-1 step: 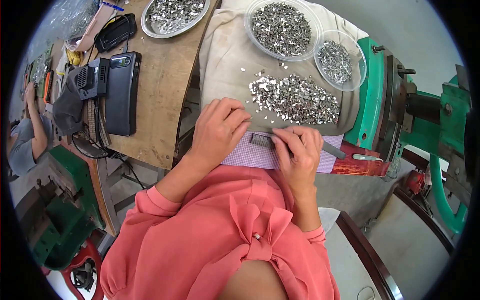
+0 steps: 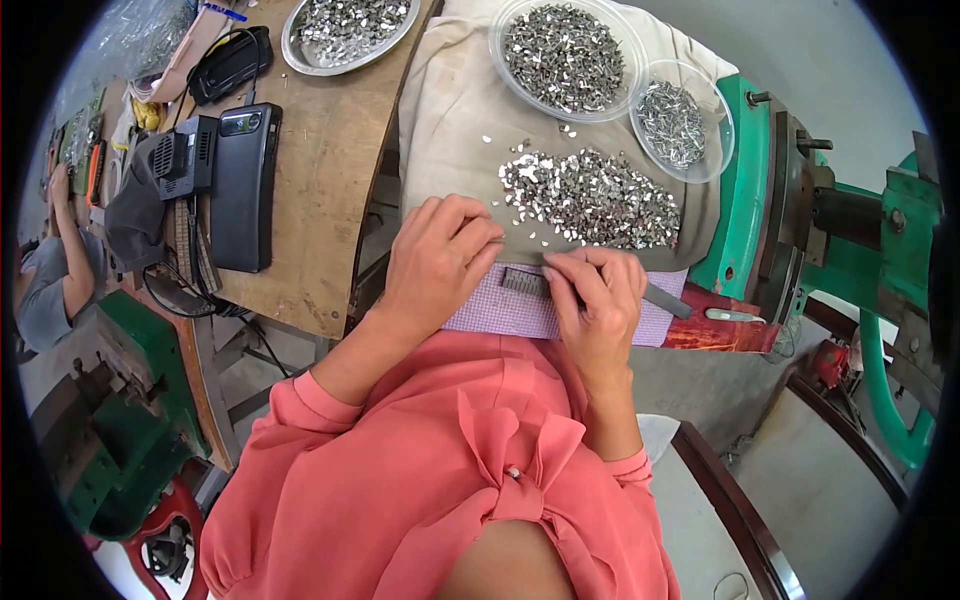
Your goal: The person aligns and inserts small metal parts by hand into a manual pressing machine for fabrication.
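Note:
A long dark bar (image 2: 524, 281) with a ridged, grid-marked end lies on a purple checked cloth (image 2: 480, 312). My right hand (image 2: 606, 300) is over its middle, thumb and forefinger pinched together at the bar's upper edge; anything between those tips is too small to make out. To the left, my left hand (image 2: 436, 258) is closed, its fingers curled and their tips pressed together beside the cloth. What it holds, if anything, is hidden. Just beyond both hands, a heap of small shiny metal pieces (image 2: 590, 198) spreads over a grey-brown cloth (image 2: 455, 165), with a few loose ones near my left fingertips.
Clear plastic tubs of small metal parts, one large (image 2: 562, 58) and one smaller (image 2: 672, 122), stand behind the heap. A metal dish (image 2: 350, 35) and a black power bank (image 2: 245, 190) sit on the left wooden table (image 2: 315, 200). Green machinery (image 2: 735, 200) borders the right. A person's arm (image 2: 72, 235) shows far left.

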Tool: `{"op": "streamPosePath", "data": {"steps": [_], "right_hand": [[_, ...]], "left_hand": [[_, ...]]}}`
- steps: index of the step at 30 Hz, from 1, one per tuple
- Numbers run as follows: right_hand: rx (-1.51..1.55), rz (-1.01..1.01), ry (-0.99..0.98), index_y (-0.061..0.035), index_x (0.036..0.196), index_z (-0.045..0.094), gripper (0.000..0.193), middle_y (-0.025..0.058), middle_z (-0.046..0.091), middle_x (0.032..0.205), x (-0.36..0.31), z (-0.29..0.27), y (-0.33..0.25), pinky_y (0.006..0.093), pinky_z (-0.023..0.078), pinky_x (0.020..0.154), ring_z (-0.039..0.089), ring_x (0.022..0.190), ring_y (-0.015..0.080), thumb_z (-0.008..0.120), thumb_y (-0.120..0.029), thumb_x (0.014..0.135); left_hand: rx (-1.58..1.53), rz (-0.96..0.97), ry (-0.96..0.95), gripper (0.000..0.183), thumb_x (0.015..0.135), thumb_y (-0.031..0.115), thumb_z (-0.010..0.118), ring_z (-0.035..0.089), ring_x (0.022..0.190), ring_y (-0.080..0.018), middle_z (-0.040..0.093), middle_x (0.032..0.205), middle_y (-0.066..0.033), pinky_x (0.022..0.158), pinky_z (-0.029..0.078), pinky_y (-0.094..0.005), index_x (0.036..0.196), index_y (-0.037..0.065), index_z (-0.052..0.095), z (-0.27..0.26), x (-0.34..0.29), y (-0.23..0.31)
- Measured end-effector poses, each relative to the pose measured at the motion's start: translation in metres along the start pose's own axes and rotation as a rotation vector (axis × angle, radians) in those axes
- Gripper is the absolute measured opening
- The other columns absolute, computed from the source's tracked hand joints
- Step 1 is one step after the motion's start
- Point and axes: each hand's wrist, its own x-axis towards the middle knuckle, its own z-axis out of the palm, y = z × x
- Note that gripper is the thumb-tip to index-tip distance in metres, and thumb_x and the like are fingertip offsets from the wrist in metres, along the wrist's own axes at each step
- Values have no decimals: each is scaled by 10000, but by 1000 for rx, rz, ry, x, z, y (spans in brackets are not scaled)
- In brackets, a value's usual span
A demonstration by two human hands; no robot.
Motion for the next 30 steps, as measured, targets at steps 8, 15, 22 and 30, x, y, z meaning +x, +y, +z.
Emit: {"op": "streamPosePath", "data": {"steps": [8,15,22,30], "right_hand": [[-78,0,-20,-112,900,733,167,23,622,957,21,13,-1,388,407,842,572,914,239,796,-98,746],[-100,-11,-32,-113,904,731,164,22,618,976,26,18,-3,389,404,849,568,920,241,793,-113,752],[-149,-45,-25,-126,891,702,175,8,623,972,25,23,-3,380,378,873,567,950,232,797,-109,745],[-103,-32,11,-140,859,700,194,-20,639,993,-7,9,-10,374,348,891,569,975,226,818,-145,705]], "left_hand": [[28,-45,-65,136,757,87,769,600,822,-271,607,919,-55,715,477,-386,863,66,685,-1,9,0],[-28,61,-72,153,788,112,735,582,850,-251,574,939,-57,720,449,-373,891,63,633,-5,1,-2],[-153,101,-165,177,745,68,777,588,788,-250,607,934,-66,691,455,-368,878,58,660,-4,-18,10],[-138,96,-164,132,814,96,730,575,838,-225,592,927,-43,736,435,-361,882,56,624,-2,-15,7]]}}
